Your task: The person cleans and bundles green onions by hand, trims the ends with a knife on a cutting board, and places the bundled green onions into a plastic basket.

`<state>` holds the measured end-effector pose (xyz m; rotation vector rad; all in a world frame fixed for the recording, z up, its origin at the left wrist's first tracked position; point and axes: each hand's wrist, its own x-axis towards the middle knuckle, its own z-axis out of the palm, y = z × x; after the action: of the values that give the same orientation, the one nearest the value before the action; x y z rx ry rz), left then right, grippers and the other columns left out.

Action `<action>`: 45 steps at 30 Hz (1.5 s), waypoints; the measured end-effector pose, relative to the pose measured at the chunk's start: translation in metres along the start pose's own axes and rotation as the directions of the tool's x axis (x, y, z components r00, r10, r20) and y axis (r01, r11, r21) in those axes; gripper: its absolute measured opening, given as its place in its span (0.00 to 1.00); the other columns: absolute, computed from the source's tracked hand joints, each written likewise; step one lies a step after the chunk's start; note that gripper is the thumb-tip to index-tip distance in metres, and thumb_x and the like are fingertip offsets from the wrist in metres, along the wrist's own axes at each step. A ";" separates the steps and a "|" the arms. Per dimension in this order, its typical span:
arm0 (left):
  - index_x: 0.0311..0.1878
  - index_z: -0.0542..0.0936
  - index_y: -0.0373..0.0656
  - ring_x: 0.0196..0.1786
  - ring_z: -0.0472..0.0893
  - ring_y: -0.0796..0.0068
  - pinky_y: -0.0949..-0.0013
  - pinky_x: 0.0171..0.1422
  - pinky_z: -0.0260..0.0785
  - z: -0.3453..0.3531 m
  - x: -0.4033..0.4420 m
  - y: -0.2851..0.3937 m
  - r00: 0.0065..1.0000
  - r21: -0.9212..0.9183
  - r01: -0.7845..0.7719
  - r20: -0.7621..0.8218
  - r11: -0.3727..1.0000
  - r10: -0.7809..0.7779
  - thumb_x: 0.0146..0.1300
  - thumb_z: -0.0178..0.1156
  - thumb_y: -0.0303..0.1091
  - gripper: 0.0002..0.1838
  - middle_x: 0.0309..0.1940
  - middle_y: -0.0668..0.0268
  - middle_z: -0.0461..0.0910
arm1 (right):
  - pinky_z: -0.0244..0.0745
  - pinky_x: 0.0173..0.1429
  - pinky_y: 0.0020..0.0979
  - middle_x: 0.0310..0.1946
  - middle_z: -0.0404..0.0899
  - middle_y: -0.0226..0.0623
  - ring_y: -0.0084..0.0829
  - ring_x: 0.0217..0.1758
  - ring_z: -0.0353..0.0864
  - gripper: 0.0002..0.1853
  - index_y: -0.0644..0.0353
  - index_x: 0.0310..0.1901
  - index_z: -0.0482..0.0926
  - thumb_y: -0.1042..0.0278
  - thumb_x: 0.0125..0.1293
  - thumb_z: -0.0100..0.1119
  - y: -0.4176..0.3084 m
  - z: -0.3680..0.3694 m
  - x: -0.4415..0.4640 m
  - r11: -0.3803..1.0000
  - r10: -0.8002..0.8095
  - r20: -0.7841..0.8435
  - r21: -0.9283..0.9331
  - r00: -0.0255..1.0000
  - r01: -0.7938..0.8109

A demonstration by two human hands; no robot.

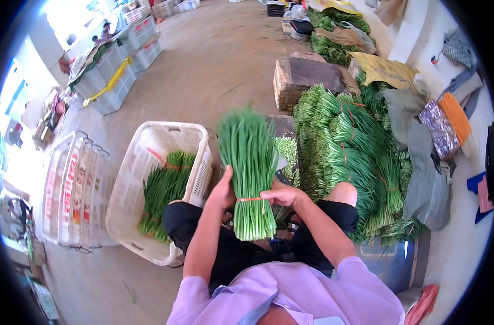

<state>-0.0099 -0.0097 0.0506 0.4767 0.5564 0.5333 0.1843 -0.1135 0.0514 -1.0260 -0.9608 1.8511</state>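
Observation:
Upright between my hands is a thick bunch of chives [247, 157], its pale cut ends downward and its blurred green tips at the top. An orange band circles its lower part. My left hand [223, 188] is closed against the left side of the bunch, its fingers partly hidden behind it. At the right, my right hand [282, 194] grips the bunch by the band, with thumb and fingers pressed together there. To the left stands a white plastic crate [128, 214], in which several banded bunches [168, 189] lie.
A large heap of chives [333, 141] lies close on my right, partly covered with grey cloth [415, 168]. Nested white crates [73, 189] stand at far left. A brown box [306, 81] sits ahead; stacked crates [106, 76] stand farther back, with people beyond.

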 end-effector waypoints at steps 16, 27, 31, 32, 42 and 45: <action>0.67 0.72 0.37 0.58 0.83 0.57 0.54 0.67 0.74 -0.034 0.024 -0.037 0.970 -0.273 -0.243 -0.077 0.931 0.231 0.74 0.50 0.45 0.26 0.59 0.54 0.81 | 0.76 0.38 0.37 0.30 0.80 0.37 0.34 0.31 0.80 0.18 0.61 0.47 0.81 0.59 0.61 0.73 -0.011 0.076 0.019 0.542 -0.511 -0.398 -0.837 0.762 -0.073; 0.67 0.72 0.37 0.57 0.83 0.56 0.52 0.65 0.75 -0.046 0.033 -0.041 0.931 -0.184 -0.355 -0.153 0.916 0.330 0.74 0.51 0.44 0.26 0.59 0.54 0.81 | 0.78 0.44 0.42 0.36 0.79 0.43 0.40 0.37 0.81 0.18 0.63 0.42 0.78 0.60 0.60 0.73 -0.004 0.076 0.026 0.499 -0.506 -0.457 -0.847 0.731 -0.184; 0.68 0.72 0.37 0.58 0.83 0.55 0.52 0.66 0.75 -0.042 0.029 -0.040 0.926 -0.207 -0.369 -0.165 0.906 0.339 0.74 0.51 0.44 0.26 0.60 0.54 0.80 | 0.78 0.44 0.42 0.35 0.80 0.44 0.42 0.37 0.82 0.17 0.64 0.41 0.78 0.61 0.60 0.72 -0.004 0.075 0.022 0.536 -0.444 -0.481 -0.819 0.756 -0.207; 0.68 0.71 0.37 0.58 0.83 0.55 0.52 0.66 0.75 -0.039 0.028 -0.037 0.918 -0.195 -0.388 -0.171 0.901 0.358 0.73 0.52 0.43 0.26 0.60 0.54 0.80 | 0.78 0.43 0.42 0.33 0.81 0.44 0.43 0.36 0.83 0.16 0.64 0.41 0.78 0.61 0.61 0.72 -0.006 0.077 0.021 0.538 -0.439 -0.490 -0.815 0.753 -0.216; 0.64 0.75 0.36 0.55 0.84 0.60 0.54 0.62 0.77 -0.042 0.028 -0.034 0.879 -0.223 -0.466 -0.229 0.856 0.418 0.71 0.57 0.42 0.24 0.56 0.57 0.83 | 0.79 0.41 0.33 0.32 0.83 0.38 0.31 0.35 0.84 0.08 0.64 0.39 0.82 0.69 0.64 0.70 0.005 0.067 0.023 0.507 -0.610 -0.339 -0.862 0.716 0.024; 0.64 0.75 0.37 0.54 0.84 0.60 0.54 0.62 0.77 -0.048 0.031 -0.030 0.890 -0.304 -0.441 -0.272 0.844 0.367 0.71 0.57 0.42 0.24 0.55 0.57 0.83 | 0.78 0.42 0.30 0.32 0.81 0.33 0.23 0.36 0.81 0.07 0.63 0.41 0.82 0.72 0.65 0.68 0.013 0.074 0.000 0.726 -0.368 -0.090 -0.650 0.925 0.226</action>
<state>-0.0060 -0.0006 -0.0130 0.1858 0.5386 1.0836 0.1143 -0.1358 0.0690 -1.3305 -1.5664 1.1201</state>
